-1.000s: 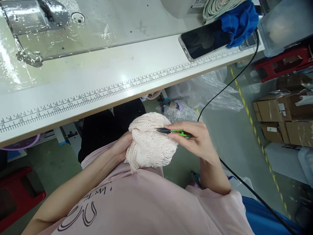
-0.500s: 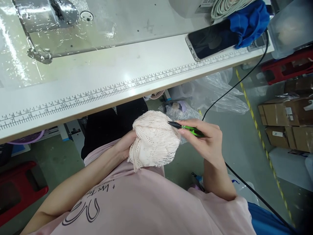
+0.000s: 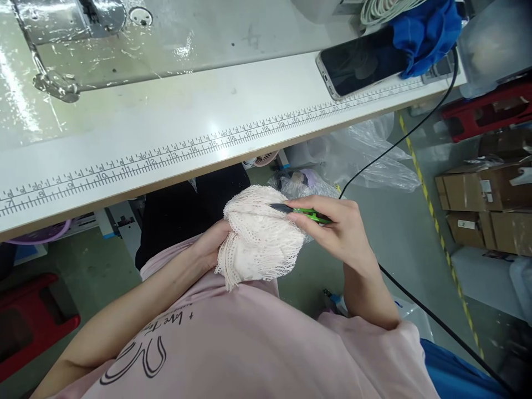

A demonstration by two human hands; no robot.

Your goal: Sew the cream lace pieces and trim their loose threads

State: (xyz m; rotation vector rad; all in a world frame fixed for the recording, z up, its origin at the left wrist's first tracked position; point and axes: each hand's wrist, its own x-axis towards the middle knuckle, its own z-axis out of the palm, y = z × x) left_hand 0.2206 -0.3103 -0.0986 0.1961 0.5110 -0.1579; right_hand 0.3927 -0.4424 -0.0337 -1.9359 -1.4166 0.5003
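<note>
My left hand (image 3: 210, 248) is closed round a bunched piece of pale pink lace fabric (image 3: 260, 238), held in front of my chest below the table edge. My right hand (image 3: 338, 230) pinches small green-handled thread snips (image 3: 301, 211), whose dark blades lie on the top of the lace. Most fingers of the left hand are hidden behind the lace.
A white sewing table (image 3: 174, 124) with a printed ruler (image 3: 174, 155) spans the top, bearing a sewing machine (image 3: 66, 33), a phone (image 3: 361, 64) and blue cloth (image 3: 428, 27). A black cable (image 3: 399, 138) hangs at right. Cardboard boxes (image 3: 486, 205), plastic bags (image 3: 369, 155) and red stools (image 3: 29, 327) stand on the floor.
The snips' blades have slid slightly left over the lace's top. The lace and left hand stay almost in place; the view shifted a little.
</note>
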